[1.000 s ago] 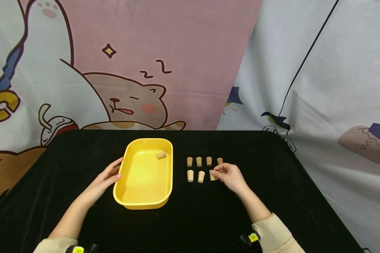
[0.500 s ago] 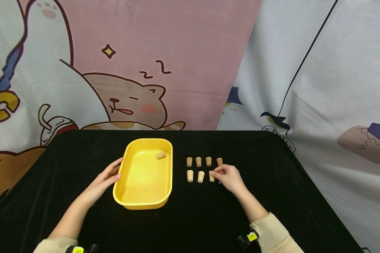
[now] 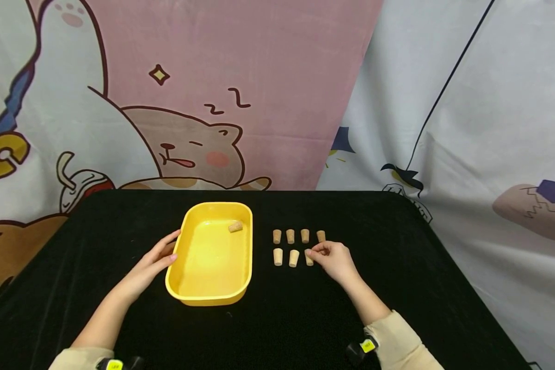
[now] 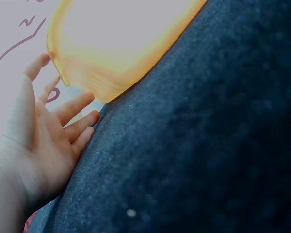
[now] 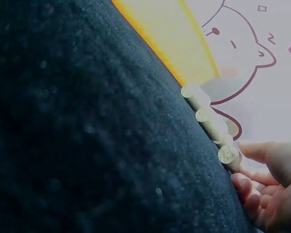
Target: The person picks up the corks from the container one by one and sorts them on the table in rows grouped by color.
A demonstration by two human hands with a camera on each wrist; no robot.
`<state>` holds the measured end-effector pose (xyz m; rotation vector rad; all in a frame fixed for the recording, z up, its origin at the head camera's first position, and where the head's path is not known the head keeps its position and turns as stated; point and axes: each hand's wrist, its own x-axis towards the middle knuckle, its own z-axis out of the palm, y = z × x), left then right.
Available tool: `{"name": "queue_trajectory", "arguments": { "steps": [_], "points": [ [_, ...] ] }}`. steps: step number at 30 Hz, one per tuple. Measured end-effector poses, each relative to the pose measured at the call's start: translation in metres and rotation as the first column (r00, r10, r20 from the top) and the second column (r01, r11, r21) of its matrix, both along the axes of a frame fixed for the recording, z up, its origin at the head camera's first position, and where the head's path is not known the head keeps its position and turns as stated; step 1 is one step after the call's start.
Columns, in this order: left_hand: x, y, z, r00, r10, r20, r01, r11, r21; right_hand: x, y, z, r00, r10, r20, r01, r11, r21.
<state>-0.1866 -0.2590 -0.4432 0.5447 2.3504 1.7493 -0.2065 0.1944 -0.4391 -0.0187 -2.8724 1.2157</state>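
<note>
My left hand (image 3: 144, 272) rests against the left side of a yellow tray (image 3: 172, 288), its fingers spread and relaxed; in the left wrist view, that hand (image 4: 51, 131) has its thumb at the tray's rim. Right of the tray, tapered cork stoppers lie in two rows. My right hand (image 3: 336, 261) pinches the rightmost cork stopper (image 3: 309, 260) of the front row between thumb and fingers, partly hiding it. The right wrist view shows this cork stopper (image 5: 228, 154) on the cloth, beside the right hand (image 5: 274, 189).
Inside the tray lies one loose cork (image 3: 235, 226). Two more front-row corks (image 3: 278, 257) lie left of the pinched one. Several corks (image 3: 290, 236) form the back row. Black cloth (image 3: 277, 329) covers the table, and a printed curtain (image 3: 287, 103) hangs behind it.
The rightmost front cork has straightened and shifted slightly down between my right fingers, which moved a little with it. My left hand and the tray have stayed put.
</note>
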Motion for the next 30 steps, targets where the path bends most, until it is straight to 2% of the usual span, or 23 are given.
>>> {"name": "queue_trajectory", "arguments": {
  "steps": [3, 7, 13, 19, 23, 30],
  "points": [
    [0.0, 0.0, 0.0, 1.0, 0.003, 0.003, -0.003, 1.0, -0.002, 0.001, 0.0, 0.002, 1.0, -0.001, -0.031, 0.002, 1.0, 0.022],
    [-0.001, -0.001, 0.001, 1.0, 0.008, 0.008, -0.008, 1.0, -0.001, 0.003, -0.004, 0.011, 0.993, 0.013, -0.116, -0.007, 0.999, 0.05],
    [-0.002, -0.001, 0.001, 1.0, 0.007, 0.014, -0.007, 1.0, -0.001, 0.009, -0.02, 0.032, 0.966, 0.055, -0.251, -0.043, 0.998, 0.054],
    [-0.001, -0.002, 0.001, 1.0, 0.002, 0.014, -0.002, 1.0, 0.004, 0.011, -0.045, 0.052, 0.937, 0.095, -0.337, -0.096, 0.995, 0.013],
    [-0.001, -0.002, 0.0, 1.0, -0.005, 0.007, 0.005, 1.0, 0.015, 0.012, -0.065, 0.062, 0.925, 0.101, -0.367, -0.115, 0.993, -0.016],
    [0.0, -0.001, 0.0, 1.0, -0.012, -0.001, 0.012, 1.0, 0.022, 0.012, -0.098, 0.073, 0.921, 0.127, -0.367, -0.155, 0.987, -0.049]
  ]
}}
